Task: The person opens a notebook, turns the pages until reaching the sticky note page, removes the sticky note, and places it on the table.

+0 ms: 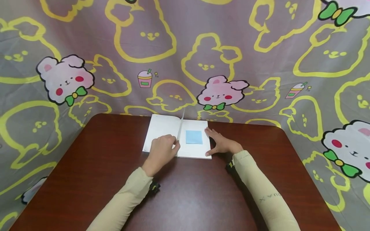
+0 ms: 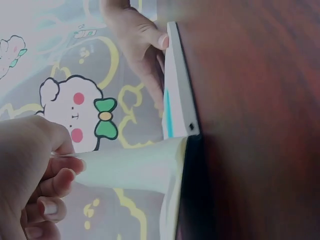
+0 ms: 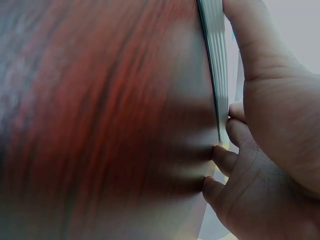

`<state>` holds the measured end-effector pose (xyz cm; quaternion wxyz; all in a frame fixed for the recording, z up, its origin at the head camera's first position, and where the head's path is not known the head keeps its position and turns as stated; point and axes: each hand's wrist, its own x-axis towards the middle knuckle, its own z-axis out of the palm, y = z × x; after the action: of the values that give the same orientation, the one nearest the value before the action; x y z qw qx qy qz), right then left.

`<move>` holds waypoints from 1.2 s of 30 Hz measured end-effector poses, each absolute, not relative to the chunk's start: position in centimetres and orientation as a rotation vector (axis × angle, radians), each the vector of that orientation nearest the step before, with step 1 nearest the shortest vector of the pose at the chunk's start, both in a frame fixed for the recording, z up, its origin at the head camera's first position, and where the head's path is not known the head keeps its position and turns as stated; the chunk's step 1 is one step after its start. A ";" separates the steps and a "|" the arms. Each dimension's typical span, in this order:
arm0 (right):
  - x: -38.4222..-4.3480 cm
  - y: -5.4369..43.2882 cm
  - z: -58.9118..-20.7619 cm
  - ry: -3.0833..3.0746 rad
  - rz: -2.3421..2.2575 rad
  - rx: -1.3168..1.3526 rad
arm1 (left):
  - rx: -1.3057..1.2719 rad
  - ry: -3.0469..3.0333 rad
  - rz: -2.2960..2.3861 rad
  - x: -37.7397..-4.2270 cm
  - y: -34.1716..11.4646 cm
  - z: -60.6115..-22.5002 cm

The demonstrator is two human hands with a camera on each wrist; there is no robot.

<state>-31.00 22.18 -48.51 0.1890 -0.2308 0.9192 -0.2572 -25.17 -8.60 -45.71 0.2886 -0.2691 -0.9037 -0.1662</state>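
An open book [image 1: 162,130] with white pages lies near the table's far edge. On its right page is a square light-blue sticky note [image 1: 194,137]. My left hand [image 1: 162,149] pinches one raised page [image 1: 180,128] between thumb and fingers, close to the book's middle. In the left wrist view that page [image 2: 125,167] stands up from the spine and bends a little. With fingers spread, my right hand [image 1: 222,143] rests along the book's right edge, thumb at the near corner. The right wrist view has its fingers [image 3: 225,159] beside the stacked page edges [image 3: 216,55].
The dark reddish-brown table [image 1: 185,199] has rounded far corners. Behind it and at both sides hangs a grey curtain [image 1: 170,38] printed with yellow outlines and white rabbits. Dark wrist devices [image 1: 154,188] sit under both sleeves.
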 end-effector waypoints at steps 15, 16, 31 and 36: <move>-30.8 22.3 -48.9 2.577 -0.726 -0.634 | -0.696 -2.323 -0.404 -25.5 -10.5 -44.2; -30.8 22.3 -48.9 2.576 -0.728 -0.633 | -0.699 -2.320 -0.401 -25.5 -10.6 -44.1; -30.7 22.2 -48.7 2.587 -0.724 -0.647 | -0.675 -2.329 -0.458 -24.7 -12.3 -43.9; -30.7 22.1 -48.6 2.594 -0.716 -0.653 | -0.649 -2.347 -0.493 -24.5 -13.2 -44.0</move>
<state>-30.66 22.13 -48.55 0.1851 -0.2317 0.9206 -0.2542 -24.53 -13.21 -43.98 0.3226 -0.2472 -0.8941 -0.1879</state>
